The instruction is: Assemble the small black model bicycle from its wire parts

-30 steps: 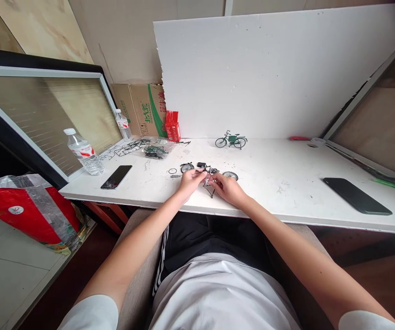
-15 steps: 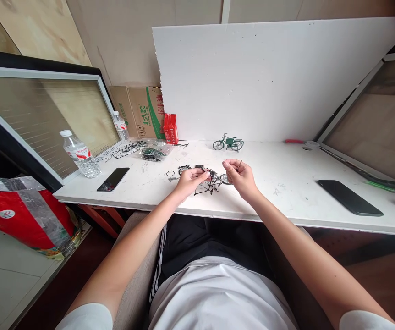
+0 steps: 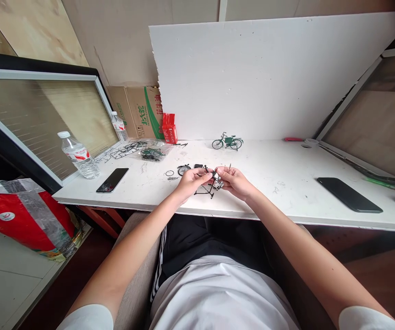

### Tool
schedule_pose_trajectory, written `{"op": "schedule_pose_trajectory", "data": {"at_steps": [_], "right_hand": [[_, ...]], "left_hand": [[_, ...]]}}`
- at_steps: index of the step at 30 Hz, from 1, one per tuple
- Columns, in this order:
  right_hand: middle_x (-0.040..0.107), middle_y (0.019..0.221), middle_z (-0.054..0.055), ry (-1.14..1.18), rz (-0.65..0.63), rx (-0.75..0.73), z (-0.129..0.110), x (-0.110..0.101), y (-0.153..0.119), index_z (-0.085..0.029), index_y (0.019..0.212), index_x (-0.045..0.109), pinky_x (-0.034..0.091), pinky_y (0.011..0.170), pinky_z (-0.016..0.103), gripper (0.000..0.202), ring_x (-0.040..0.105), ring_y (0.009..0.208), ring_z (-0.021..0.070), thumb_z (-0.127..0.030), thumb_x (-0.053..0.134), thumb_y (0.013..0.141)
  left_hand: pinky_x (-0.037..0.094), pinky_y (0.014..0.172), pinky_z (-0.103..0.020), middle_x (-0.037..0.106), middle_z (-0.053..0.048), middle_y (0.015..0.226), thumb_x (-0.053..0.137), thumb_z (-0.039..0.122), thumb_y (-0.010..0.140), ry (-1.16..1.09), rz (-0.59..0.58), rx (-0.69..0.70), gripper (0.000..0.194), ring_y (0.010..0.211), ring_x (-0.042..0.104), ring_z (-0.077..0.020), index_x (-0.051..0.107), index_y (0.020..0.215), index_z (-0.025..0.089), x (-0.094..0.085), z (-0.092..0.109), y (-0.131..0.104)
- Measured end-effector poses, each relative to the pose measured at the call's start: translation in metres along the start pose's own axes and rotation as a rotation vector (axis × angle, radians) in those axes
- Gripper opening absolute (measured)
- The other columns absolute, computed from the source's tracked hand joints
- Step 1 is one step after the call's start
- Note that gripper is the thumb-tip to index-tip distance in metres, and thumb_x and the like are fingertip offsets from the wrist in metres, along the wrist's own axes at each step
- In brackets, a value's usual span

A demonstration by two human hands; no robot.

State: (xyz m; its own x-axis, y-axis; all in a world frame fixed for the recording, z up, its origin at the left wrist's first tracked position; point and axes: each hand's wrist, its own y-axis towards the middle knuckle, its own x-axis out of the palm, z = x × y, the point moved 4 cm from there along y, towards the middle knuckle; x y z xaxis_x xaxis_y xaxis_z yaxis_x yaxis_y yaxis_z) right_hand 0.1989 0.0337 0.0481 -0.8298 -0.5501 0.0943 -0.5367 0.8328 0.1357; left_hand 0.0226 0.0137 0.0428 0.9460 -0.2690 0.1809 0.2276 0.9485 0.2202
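Observation:
Between my hands, just over the table's near half, is a black model bicycle frame [image 3: 212, 189], tilted, with thin tubes pointing down. My left hand [image 3: 189, 184] is closed, thumb and fingers pinching the frame from the left. My right hand [image 3: 238, 184] is closed too, its fingertips against the frame's right side. A thin rod [image 3: 230, 167] sticks up out of the right fingers; its lower end is hidden. Left of the frame lie a small black spoked wheel [image 3: 183, 170], a thin black ring [image 3: 169, 173] and a small flat part [image 3: 173, 178].
A green model bicycle [image 3: 227, 141] stands farther back. At left are a bag of green parts [image 3: 152, 154], black sprues [image 3: 128, 150], water bottles [image 3: 80, 156], a phone [image 3: 112, 180] and a red box [image 3: 169, 128]. Another phone [image 3: 349, 195] lies at right. A white board [image 3: 273, 78] stands behind.
My right hand has moved left and down, from apart to touching the frame, with the thin rod still in its fingers. My left hand has stayed nearly in place.

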Motion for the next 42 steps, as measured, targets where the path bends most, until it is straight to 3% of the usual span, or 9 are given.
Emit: {"op": "schedule_pose_trajectory", "data": {"at_steps": [6, 13, 21, 29, 42], "right_hand": [[0.026, 0.064, -0.009, 0.0, -0.001, 0.032, 0.002, -0.002, 0.001, -0.021, 0.083, 0.057, 0.014, 0.052, 0.027, 0.049, 0.014, 0.056, 0.008, -0.064, 0.079, 0.086], [0.019, 0.064, -0.01, -0.029, 0.005, 0.009, 0.0, -0.002, 0.0, -0.023, 0.079, 0.046, 0.014, 0.052, 0.027, 0.054, 0.012, 0.056, 0.0082, -0.068, 0.074, 0.09], [0.036, 0.062, -0.007, -0.275, 0.102, -0.099, -0.015, -0.002, -0.004, -0.02, 0.094, 0.063, 0.021, 0.051, 0.027, 0.05, 0.026, 0.054, 0.0091, -0.07, 0.069, 0.092], [0.059, 0.073, 0.001, -0.491, 0.205, -0.213, -0.031, 0.001, -0.01, -0.017, 0.095, 0.072, 0.033, 0.055, 0.027, 0.051, 0.042, 0.06, 0.0117, -0.068, 0.068, 0.092], [0.065, 0.074, 0.003, -0.5, 0.224, -0.222, -0.026, 0.003, -0.008, -0.018, 0.095, 0.072, 0.035, 0.056, 0.027, 0.049, 0.047, 0.061, 0.0124, -0.067, 0.068, 0.093]], "left_hand": [[0.059, 0.091, -0.035, 0.079, -0.01, 0.102, 0.088, 0.042, 0.081, 0.05, 0.007, 0.042, 0.044, 0.091, 0.076, -0.0206, 0.077, 0.113, 0.013, 0.002, 0.007, -0.002], [0.059, 0.088, -0.034, 0.079, -0.01, 0.103, 0.085, 0.042, 0.084, 0.11, -0.003, 0.019, 0.043, 0.091, 0.077, -0.0211, 0.077, 0.115, 0.014, -0.002, 0.005, 0.0], [0.06, 0.09, -0.038, 0.079, -0.01, 0.095, 0.086, 0.043, 0.083, 0.143, 0.037, 0.03, 0.042, 0.09, 0.078, -0.0237, 0.076, 0.111, 0.013, 0.0, 0.009, -0.002], [0.061, 0.096, -0.042, 0.081, -0.012, 0.095, 0.088, 0.044, 0.08, 0.103, 0.077, 0.108, 0.044, 0.096, 0.079, -0.0268, 0.073, 0.108, 0.014, -0.001, 0.006, -0.001], [0.062, 0.09, -0.039, 0.081, -0.013, 0.096, 0.087, 0.041, 0.081, 0.141, 0.125, 0.137, 0.04, 0.093, 0.079, -0.0256, 0.074, 0.106, 0.013, 0.006, 0.006, -0.006]]}}
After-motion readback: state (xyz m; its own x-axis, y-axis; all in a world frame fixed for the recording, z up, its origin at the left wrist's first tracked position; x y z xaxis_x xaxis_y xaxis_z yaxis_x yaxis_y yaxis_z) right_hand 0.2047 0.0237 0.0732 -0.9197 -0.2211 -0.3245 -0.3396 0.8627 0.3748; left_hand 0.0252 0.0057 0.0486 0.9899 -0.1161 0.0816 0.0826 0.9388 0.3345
